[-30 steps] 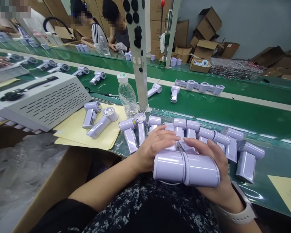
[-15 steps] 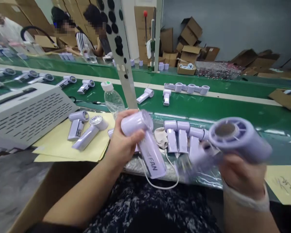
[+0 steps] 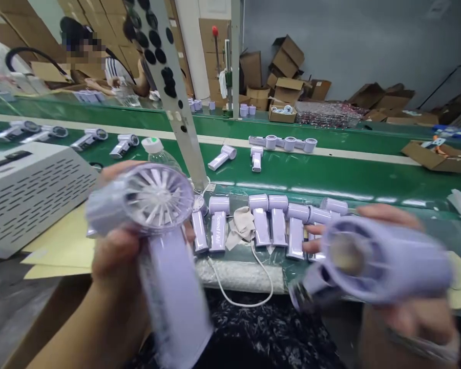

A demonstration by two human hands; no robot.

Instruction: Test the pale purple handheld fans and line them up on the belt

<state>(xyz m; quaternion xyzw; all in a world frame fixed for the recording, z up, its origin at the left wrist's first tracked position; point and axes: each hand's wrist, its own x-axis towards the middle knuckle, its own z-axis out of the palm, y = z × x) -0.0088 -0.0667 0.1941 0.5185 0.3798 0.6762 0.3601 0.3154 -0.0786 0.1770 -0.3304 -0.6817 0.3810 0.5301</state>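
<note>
A lilac handheld fan (image 3: 176, 287) is gripped in my left hand (image 3: 119, 256), fingers wrapped around its head, the finned face turned up and the handle hanging toward me. My right hand (image 3: 418, 312) holds a second lilac handheld fan (image 3: 403, 256), its round open end facing left and its handle pointing down and left. Both fans are blurred by motion. Between the hands, a row of lilac fans (image 3: 278, 225) lies on the bench around a crumpled beige cloth (image 3: 241, 225). A white cable (image 3: 246, 305) loops over the bench's front edge.
A grey slotted metal box (image 3: 42, 189) stands at left, beside yellow paper (image 3: 57, 246). Behind a perforated metal post (image 3: 176, 102) and a plastic bottle (image 3: 159, 154), a green conveyor (image 3: 330, 177) carries more fans. An open carton (image 3: 441, 154) sits at right; co-workers sit across.
My left hand has moved left and closer, turning its fan so the finned face shows. The right-hand fan has shifted right and tipped onto its side. The view has swung slightly right.
</note>
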